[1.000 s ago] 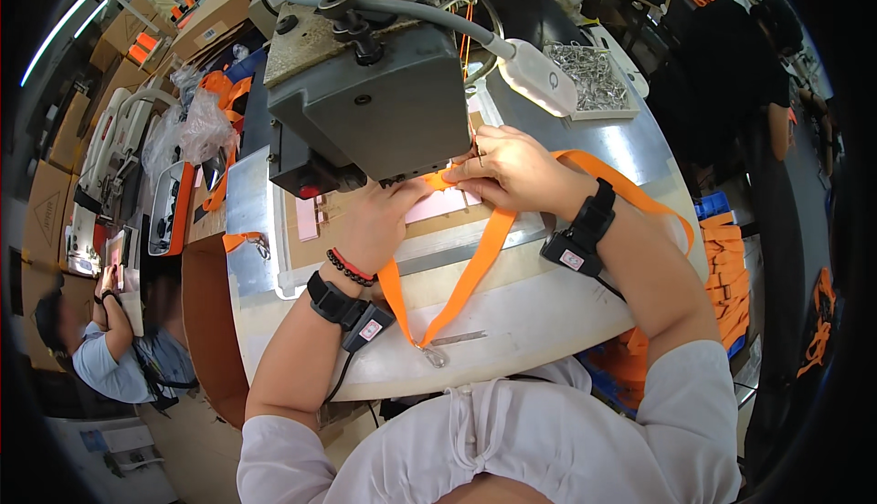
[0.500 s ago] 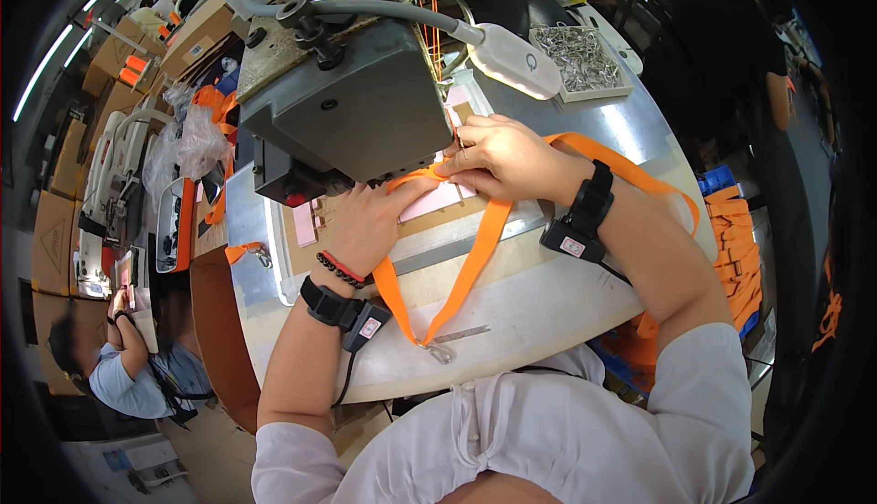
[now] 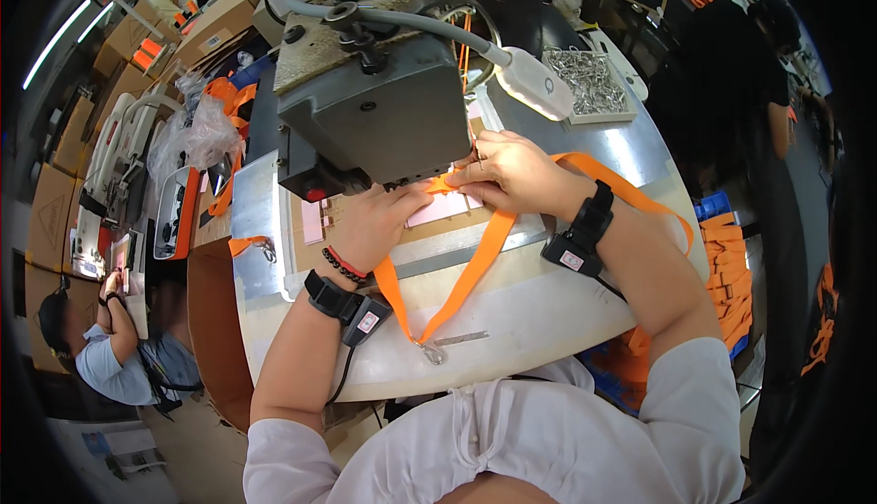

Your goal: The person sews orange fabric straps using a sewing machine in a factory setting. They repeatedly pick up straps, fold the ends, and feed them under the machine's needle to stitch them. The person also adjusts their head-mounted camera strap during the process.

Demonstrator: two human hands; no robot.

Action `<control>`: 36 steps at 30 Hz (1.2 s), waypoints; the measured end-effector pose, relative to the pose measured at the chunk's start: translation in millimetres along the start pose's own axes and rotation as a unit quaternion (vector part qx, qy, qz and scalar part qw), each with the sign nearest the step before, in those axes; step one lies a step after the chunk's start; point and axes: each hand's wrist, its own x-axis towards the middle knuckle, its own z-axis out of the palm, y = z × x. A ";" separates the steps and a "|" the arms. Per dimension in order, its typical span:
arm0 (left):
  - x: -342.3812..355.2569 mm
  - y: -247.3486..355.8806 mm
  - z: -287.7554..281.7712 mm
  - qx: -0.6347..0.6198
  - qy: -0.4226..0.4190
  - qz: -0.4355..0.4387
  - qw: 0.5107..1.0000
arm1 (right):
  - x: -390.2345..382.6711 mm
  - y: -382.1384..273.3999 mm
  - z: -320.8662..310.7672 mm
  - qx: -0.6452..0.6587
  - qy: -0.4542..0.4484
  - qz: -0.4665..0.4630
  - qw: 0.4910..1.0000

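Observation:
An orange lanyard strap (image 3: 480, 253) hangs in a loop toward me, with a silver metal hook (image 3: 432, 353) at its lower bend on the pale tabletop. My left hand (image 3: 364, 222) has its fingers pressed together on the strap at the front of a dark sewing machine head (image 3: 375, 106). Opposite it, my right hand (image 3: 513, 173) pinches the strap close to the needle area. The machine head partly hides the fingertips of my left hand. Beneath the strap lies a brown plate with pink pieces (image 3: 443, 209). The strap's other stretch runs rightward behind my right wrist.
A tray of metal hooks (image 3: 589, 84) stands at the back right, beside a white lamp (image 3: 534, 84) on a bent arm. Bundled orange straps (image 3: 726, 271) lie to the right. Another strap end with a hook (image 3: 251, 246) rests at the table's left edge. A co-worker (image 3: 114, 358) sits far left.
The view has tilted a little, so the machine appears farther right and more of a screen shows at the back. Both hands stay on the strap, with only slight finger movement.

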 end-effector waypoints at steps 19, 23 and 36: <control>-0.5 -1.8 5.7 -0.004 0.028 -0.011 1.000 | 1.2 -2.1 -1.1 0.000 0.009 0.027 1.000; 0.2 0.0 6.4 0.008 0.018 -0.023 1.000 | 2.1 -4.3 -2.9 0.006 0.008 0.039 0.999; -0.4 -1.0 6.3 -0.059 0.006 -0.067 0.996 | 1.7 -0.5 -1.7 0.013 -0.004 0.054 0.998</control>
